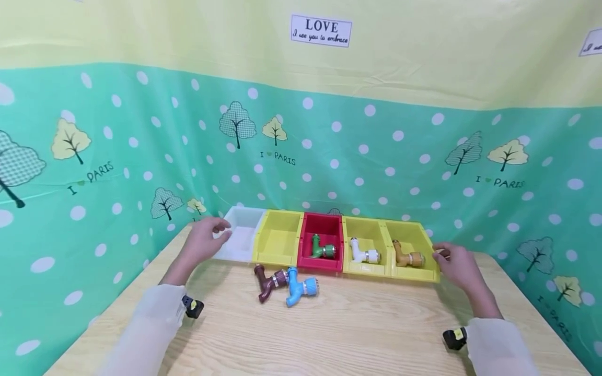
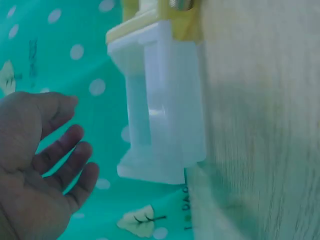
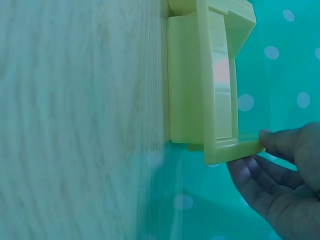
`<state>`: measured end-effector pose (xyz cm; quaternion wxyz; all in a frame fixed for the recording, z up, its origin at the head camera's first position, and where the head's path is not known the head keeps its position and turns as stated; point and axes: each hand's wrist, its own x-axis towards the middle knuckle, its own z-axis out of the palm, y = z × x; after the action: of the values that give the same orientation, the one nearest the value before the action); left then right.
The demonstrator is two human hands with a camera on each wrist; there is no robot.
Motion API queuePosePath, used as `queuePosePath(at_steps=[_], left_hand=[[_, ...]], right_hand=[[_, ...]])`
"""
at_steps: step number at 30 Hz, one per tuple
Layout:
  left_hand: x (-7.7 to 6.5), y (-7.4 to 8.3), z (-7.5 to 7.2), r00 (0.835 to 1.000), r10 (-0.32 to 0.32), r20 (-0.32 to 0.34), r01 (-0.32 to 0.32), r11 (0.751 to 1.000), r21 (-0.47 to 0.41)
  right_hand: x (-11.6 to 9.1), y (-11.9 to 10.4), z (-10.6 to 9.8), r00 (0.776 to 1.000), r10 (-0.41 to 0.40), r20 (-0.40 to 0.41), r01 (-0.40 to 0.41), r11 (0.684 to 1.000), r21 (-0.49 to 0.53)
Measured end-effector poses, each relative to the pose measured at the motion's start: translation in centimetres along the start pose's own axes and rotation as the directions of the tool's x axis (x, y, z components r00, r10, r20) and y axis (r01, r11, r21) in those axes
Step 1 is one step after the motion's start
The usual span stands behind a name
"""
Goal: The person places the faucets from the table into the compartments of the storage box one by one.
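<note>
In the head view, the person's left hand [image 1: 206, 240] is just beside the outer end of a translucent white plastic bin [image 1: 241, 244], its fingers loosely bent and the thumb apart from them. The right hand [image 1: 460, 267] grips the outer edge of a bright yellow plastic end bin [image 1: 410, 233]. Between the hands, running from left to right, the row goes on from the white bin with a yellow plastic second bin [image 1: 278, 239], a red plastic bin [image 1: 324, 224] holding a green tap [image 1: 322, 250], a yellow plastic fourth bin [image 1: 368, 230] holding a white tap [image 1: 363, 255], and the end bin, holding an orange-brown tap [image 1: 407, 258]. Nearer the left hand than the right, a dark maroon tap [image 1: 268, 283] and a light blue tap [image 1: 298, 288] lie side by side on the pale wood-grain table [image 1: 371, 324], in front of the row.

In the left wrist view, a gap shows between the left hand's spread fingers and the white bin.

In the right wrist view, the right hand pinches a corner of the end bin's rim, thumb on one side and fingers on the other.
</note>
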<state>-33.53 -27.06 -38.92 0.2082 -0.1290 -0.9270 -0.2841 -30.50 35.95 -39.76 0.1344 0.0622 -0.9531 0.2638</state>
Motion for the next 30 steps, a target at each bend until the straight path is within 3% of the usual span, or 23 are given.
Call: queuePosePath(at_steps=[2,5,8,10,14,17,22,26,30], left_hand=[[0.1,0.9,0.4,0.996,0.083,0.038,-0.084,0.996,0.024],[0.0,2.2,1.1,0.976,0.197,0.094,-0.202,0.978,0.045],[-0.4,3.4,1.9,0.939,0.295,0.177,-0.308,0.95,0.054],[-0.8,4.1,2.2,0.901,0.35,0.256,-0.374,0.926,0.051],[-1.7,5.1,2.6,0.788,0.449,0.422,-0.504,0.864,0.021],[-2.2,5.7,2.7,0.705,0.482,0.521,-0.559,0.829,-0.01],[-2.7,6.3,3.0,0.619,0.476,0.625,-0.595,0.803,-0.022],[-2.7,6.5,3.7,0.577,0.462,0.674,-0.623,0.782,-0.004],[-2.7,6.8,4.3,0.563,0.419,0.712,-0.62,0.784,0.029]], right_hand=[[0.0,0.0,-0.1,1.0,0.004,0.002,-0.004,1.0,0.002],[0.1,-0.1,-0.1,1.0,0.008,0.002,-0.008,1.0,0.006],[0.2,-0.1,-0.1,1.0,0.007,0.001,-0.007,1.0,0.004],[0.3,-0.1,0.0,1.0,0.003,0.004,-0.003,1.0,-0.001],[0.4,0.0,0.1,1.0,0.003,0.012,-0.003,1.0,-0.014],[0.4,0.0,0.2,1.0,0.012,0.015,-0.012,1.0,-0.019],[0.3,0.1,0.2,1.0,0.018,0.019,-0.017,1.0,-0.021],[0.3,0.1,0.3,1.0,0.018,0.015,-0.017,1.0,-0.024],[0.3,0.1,0.4,1.0,0.019,0.008,-0.019,0.999,-0.03]])
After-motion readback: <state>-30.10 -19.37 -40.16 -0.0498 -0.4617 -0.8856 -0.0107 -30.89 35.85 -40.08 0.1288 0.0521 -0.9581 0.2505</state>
